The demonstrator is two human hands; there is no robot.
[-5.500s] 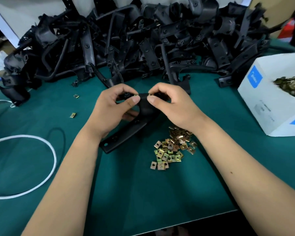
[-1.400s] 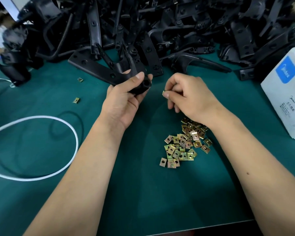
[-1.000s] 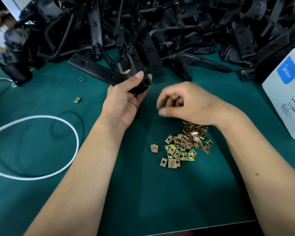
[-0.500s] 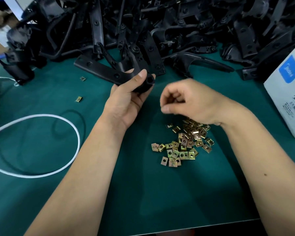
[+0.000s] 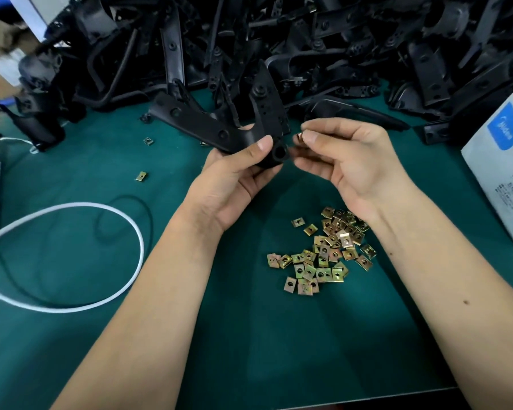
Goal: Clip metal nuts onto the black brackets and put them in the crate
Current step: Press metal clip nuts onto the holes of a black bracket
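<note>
Above the green-covered bench [image 5: 249,335], the left hand [image 5: 231,184] grips a black plastic bracket [image 5: 219,128], a flat forked piece with holes along its arms. Its thumb lies over the bracket's near end and the other fingers curl beneath, so the round socket at that end faces the right hand [image 5: 347,161]. That hand pinches a small brass-coloured metal clip nut [image 5: 299,139] between thumb and forefinger, just beside the socket end; whether the nut touches the bracket I cannot tell. The remaining right fingers are loosely spread below.

Nearer the person, under the right wrist, a loose heap of square brass-coloured clip nuts [image 5: 323,253] lies on the bench. Two stray nuts [image 5: 142,176] sit apart to the left, near the far pile. A large jumble of black brackets [image 5: 279,39] fills the far side of the bench. A white cardboard box with a blue label [image 5: 498,173] stands at the right edge. A white cable [image 5: 95,208] loops across the left side, with a thin black cable [image 5: 137,199] looping just beside it.
</note>
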